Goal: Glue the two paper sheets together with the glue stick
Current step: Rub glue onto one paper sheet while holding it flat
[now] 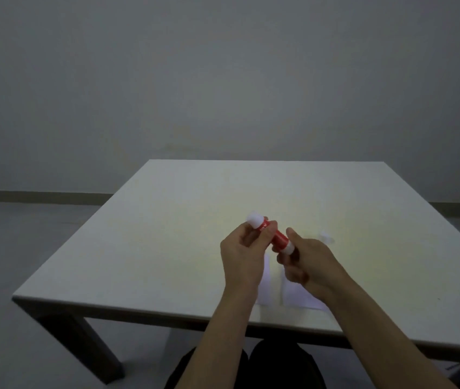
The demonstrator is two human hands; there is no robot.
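A red glue stick (278, 237) with white ends is held above the table between both hands. My left hand (241, 255) grips its far end, where a white tip (254, 219) shows. My right hand (311, 262) pinches its near white base. Two white paper sheets lie flat below my hands: the left sheet (264, 290) and the right sheet (296, 297), both partly hidden by my wrists. A small white cap (325, 237) stands on the table just right of my right hand.
The white table (144, 248) has a near edge close to my knees and dark legs. A grey wall and grey floor lie behind and to the left.
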